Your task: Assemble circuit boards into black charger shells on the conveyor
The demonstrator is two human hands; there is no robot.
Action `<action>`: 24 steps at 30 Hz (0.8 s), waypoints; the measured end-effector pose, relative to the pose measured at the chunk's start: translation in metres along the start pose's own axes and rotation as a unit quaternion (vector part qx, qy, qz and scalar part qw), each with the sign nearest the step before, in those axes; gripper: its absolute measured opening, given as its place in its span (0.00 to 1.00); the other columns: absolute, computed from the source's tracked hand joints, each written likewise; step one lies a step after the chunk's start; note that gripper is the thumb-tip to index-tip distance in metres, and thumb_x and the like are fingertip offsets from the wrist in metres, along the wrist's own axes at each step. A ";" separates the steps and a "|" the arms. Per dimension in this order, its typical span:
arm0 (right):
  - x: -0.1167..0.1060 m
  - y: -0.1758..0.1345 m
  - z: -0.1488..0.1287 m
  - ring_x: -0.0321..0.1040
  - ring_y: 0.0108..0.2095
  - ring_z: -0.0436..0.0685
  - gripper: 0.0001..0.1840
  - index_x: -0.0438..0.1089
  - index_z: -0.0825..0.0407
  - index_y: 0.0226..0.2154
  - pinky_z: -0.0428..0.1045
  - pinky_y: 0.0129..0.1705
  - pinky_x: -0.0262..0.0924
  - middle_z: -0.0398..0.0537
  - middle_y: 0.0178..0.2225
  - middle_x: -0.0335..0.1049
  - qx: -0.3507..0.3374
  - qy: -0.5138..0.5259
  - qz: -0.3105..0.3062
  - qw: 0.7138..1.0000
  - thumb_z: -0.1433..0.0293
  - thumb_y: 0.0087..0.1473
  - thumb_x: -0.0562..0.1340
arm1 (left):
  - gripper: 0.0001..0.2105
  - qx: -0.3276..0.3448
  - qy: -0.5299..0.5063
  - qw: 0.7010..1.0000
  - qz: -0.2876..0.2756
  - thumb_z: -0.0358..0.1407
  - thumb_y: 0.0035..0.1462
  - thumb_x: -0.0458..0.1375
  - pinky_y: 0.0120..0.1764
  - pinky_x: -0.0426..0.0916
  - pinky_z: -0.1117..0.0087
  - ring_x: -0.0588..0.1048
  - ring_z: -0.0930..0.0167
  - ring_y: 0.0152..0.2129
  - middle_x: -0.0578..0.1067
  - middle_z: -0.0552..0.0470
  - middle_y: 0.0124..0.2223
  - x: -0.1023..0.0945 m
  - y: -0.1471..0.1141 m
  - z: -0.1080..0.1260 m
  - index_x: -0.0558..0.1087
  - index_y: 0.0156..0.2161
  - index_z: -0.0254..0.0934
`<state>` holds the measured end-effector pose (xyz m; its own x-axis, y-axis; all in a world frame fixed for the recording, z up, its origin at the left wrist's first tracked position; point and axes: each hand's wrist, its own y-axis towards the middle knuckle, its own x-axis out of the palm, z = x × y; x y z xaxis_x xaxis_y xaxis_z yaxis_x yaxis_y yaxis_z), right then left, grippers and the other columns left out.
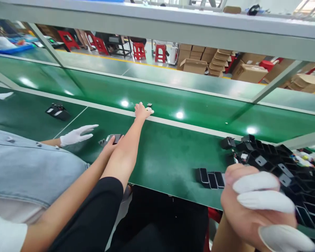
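My left hand [141, 112] reaches out over the white strip along the bench's far side. Its fingers are apart, with white tips on some of them, and a small dark piece with prongs [149, 104] lies just beyond. Whether the hand touches that piece I cannot tell. Close to the camera, my right hand [257, 199] is curled closed, with white finger cots on several fingers. What it holds, if anything, is hidden. Beside it, a short row of black rectangular cases [212, 178] rests on the green bench [170, 154].
A big pile of black cases [286, 171] covers the bench's right end. At left, a co-worker's white-gloved hand [77, 135] is near a grey-black device [114, 138] in a bare hand. Another black device [58, 112] lies farther left. Metal posts [278, 82] hold a shelf above.
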<state>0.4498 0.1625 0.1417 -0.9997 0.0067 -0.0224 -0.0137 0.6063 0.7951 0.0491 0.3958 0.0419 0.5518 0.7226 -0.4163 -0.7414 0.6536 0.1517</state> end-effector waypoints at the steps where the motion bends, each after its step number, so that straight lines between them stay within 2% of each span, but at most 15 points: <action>1: 0.007 -0.005 0.012 0.65 0.29 0.58 0.30 0.75 0.47 0.31 0.57 0.32 0.63 0.45 0.29 0.64 -0.010 0.031 0.009 0.999 0.48 0.76 0.52 | 0.28 -0.020 0.014 1.000 -0.013 0.35 0.43 0.82 0.72 0.58 0.38 0.69 0.42 0.68 0.75 0.27 0.61 0.001 0.003 -0.008 0.73 0.45 0.33; 3: 0.013 -0.018 0.028 0.65 0.30 0.59 0.28 0.78 0.48 0.35 0.57 0.32 0.60 0.47 0.31 0.66 0.008 0.067 0.021 0.998 0.51 0.77 0.52 | 0.25 -0.025 0.019 0.999 -0.026 0.36 0.47 0.80 0.70 0.61 0.46 0.72 0.49 0.66 0.77 0.31 0.58 0.002 0.005 -0.018 0.70 0.43 0.36; 7: 0.014 -0.046 0.042 0.65 0.33 0.60 0.22 0.79 0.47 0.35 0.57 0.35 0.59 0.47 0.31 0.67 0.107 0.073 0.069 0.989 0.54 0.75 0.58 | 0.22 -0.005 -0.012 1.000 -0.020 0.34 0.55 0.74 0.61 0.67 0.60 0.78 0.63 0.57 0.79 0.40 0.53 0.006 0.001 -0.019 0.61 0.39 0.42; 10: 0.015 -0.064 0.049 0.67 0.35 0.61 0.20 0.80 0.46 0.35 0.57 0.37 0.58 0.49 0.32 0.69 0.173 0.064 0.099 0.978 0.56 0.74 0.60 | 0.27 -0.013 -0.035 0.999 0.000 0.29 0.51 0.75 0.60 0.70 0.60 0.80 0.63 0.52 0.79 0.45 0.48 0.013 -0.013 -0.013 0.58 0.38 0.44; 12: 0.016 -0.075 0.053 0.69 0.37 0.61 0.19 0.81 0.45 0.36 0.57 0.38 0.59 0.49 0.33 0.72 0.209 0.047 0.084 0.973 0.57 0.75 0.59 | 0.27 -0.026 -0.051 0.998 0.007 0.28 0.51 0.75 0.59 0.72 0.58 0.81 0.63 0.48 0.78 0.49 0.44 0.019 -0.034 -0.007 0.58 0.40 0.44; 14: 0.017 -0.084 0.055 0.71 0.38 0.61 0.20 0.82 0.45 0.36 0.57 0.40 0.61 0.50 0.34 0.74 0.250 0.031 0.038 0.967 0.57 0.76 0.60 | 0.24 -0.030 -0.084 0.996 0.001 0.33 0.56 0.73 0.54 0.75 0.62 0.82 0.68 0.43 0.76 0.53 0.41 0.023 -0.069 0.000 0.58 0.42 0.44; 16: 0.018 -0.091 0.056 0.72 0.38 0.60 0.19 0.82 0.46 0.38 0.56 0.43 0.65 0.49 0.34 0.75 0.320 0.032 -0.001 0.947 0.55 0.74 0.62 | 0.23 -0.011 -0.145 0.989 -0.032 0.38 0.58 0.72 0.47 0.78 0.67 0.81 0.72 0.36 0.74 0.58 0.38 0.019 -0.120 0.007 0.58 0.42 0.44; 18: 0.018 -0.099 0.057 0.72 0.36 0.58 0.18 0.83 0.45 0.47 0.56 0.45 0.69 0.46 0.34 0.75 0.399 0.068 -0.007 0.914 0.51 0.72 0.64 | 0.24 0.066 -0.285 0.948 -0.124 0.40 0.56 0.74 0.43 0.79 0.68 0.82 0.71 0.34 0.74 0.58 0.35 0.003 -0.183 0.013 0.60 0.40 0.44; 20: 0.018 -0.110 0.055 0.73 0.35 0.57 0.25 0.80 0.45 0.57 0.55 0.46 0.72 0.45 0.35 0.77 0.455 0.139 0.007 0.880 0.47 0.70 0.65 | 0.22 0.152 -0.352 0.888 -0.253 0.36 0.56 0.73 0.42 0.81 0.65 0.83 0.70 0.35 0.78 0.55 0.37 -0.020 -0.248 0.016 0.61 0.40 0.44; 22: 0.014 -0.124 0.050 0.77 0.36 0.58 0.33 0.77 0.46 0.62 0.57 0.46 0.75 0.49 0.40 0.81 0.485 0.218 0.013 0.847 0.41 0.67 0.66 | 0.22 0.236 -0.347 0.843 -0.335 0.31 0.54 0.72 0.40 0.82 0.63 0.83 0.70 0.32 0.81 0.52 0.43 -0.042 -0.302 0.018 0.62 0.41 0.44; 24: 0.008 -0.139 0.041 0.80 0.41 0.63 0.38 0.78 0.47 0.61 0.59 0.48 0.78 0.53 0.45 0.83 0.504 0.266 0.022 0.822 0.38 0.61 0.69 | 0.22 0.335 -0.311 0.811 -0.365 0.28 0.51 0.73 0.37 0.82 0.63 0.83 0.68 0.33 0.82 0.49 0.46 -0.056 -0.338 0.019 0.64 0.42 0.44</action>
<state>0.4449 0.1105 0.0059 -0.8695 -0.1389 0.4739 -0.2215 0.9674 -0.1228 0.2753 0.1385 0.0307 0.9908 -0.0755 -0.1127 0.1288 0.7835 0.6079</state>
